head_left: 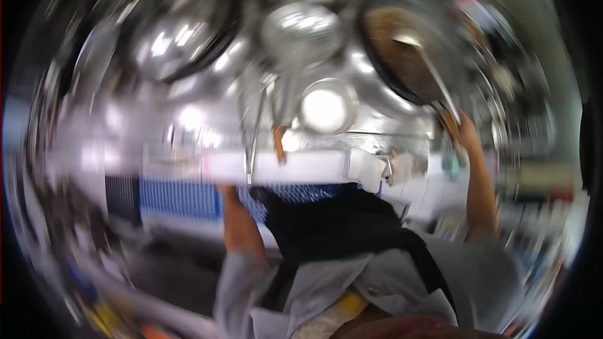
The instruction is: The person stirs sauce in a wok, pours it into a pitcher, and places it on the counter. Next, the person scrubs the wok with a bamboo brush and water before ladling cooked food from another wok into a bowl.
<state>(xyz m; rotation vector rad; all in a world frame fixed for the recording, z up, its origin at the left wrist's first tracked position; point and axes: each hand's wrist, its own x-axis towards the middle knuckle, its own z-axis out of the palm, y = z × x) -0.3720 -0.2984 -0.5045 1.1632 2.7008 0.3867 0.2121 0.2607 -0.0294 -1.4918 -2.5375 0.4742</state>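
Observation:
The whole view is smeared by motion. My right hand (463,133) is closed around the long handle of a metal ladle (432,69). The ladle's bowl end rests in the dark wok (384,66) at the upper right, over something brown that I cannot name. My left hand (226,189) is low at the counter's front edge, beside a white strip (282,168). Its fingers are blurred and partly hidden, so I cannot make out their shape. Near it, a long thin metal utensil (254,141) crosses the strip.
A second wok (188,34) with a shiny inside stands at the upper left. Between the woks lies a round strainer-like utensil (301,34), and below it a round container with bright white contents (324,108). A brown handle (279,144) overhangs the strip. Blue patterned matting (179,198) lies below.

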